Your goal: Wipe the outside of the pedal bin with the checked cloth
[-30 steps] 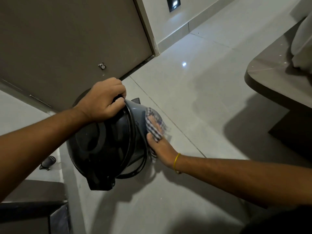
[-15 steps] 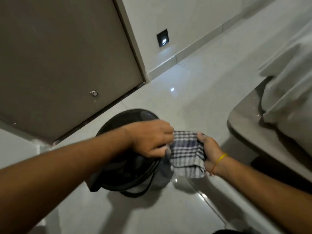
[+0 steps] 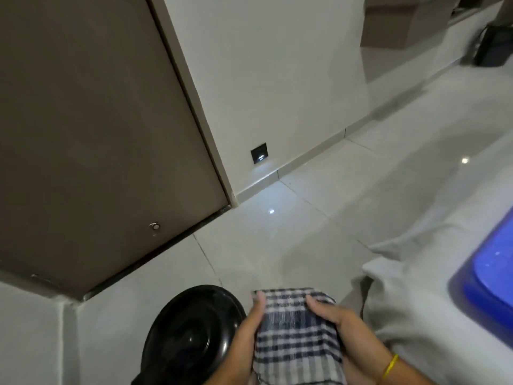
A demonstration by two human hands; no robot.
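The black pedal bin (image 3: 191, 332) stands on the floor at the bottom of the head view, its round lid facing up. The blue-and-white checked cloth (image 3: 294, 337) is held up in front of me, to the right of the bin and off it. My left hand (image 3: 247, 337) grips the cloth's left edge with the thumb on top. My right hand (image 3: 341, 326), a yellow band on its wrist, holds the right edge with the thumb lying across the fabric. Neither hand touches the bin.
A brown door (image 3: 91, 140) with a small stopper (image 3: 154, 226) fills the left. A white wall with a lit floor light (image 3: 259, 152) runs behind. Pale bedding (image 3: 422, 290) and a blue tray (image 3: 488, 279) lie at the right. Glossy floor tiles (image 3: 305, 223) stretch ahead.
My right hand lifted the cloth off the bin's side and my left hand let go of the rim. Both hands now hold the cloth, and the view has tilted up.
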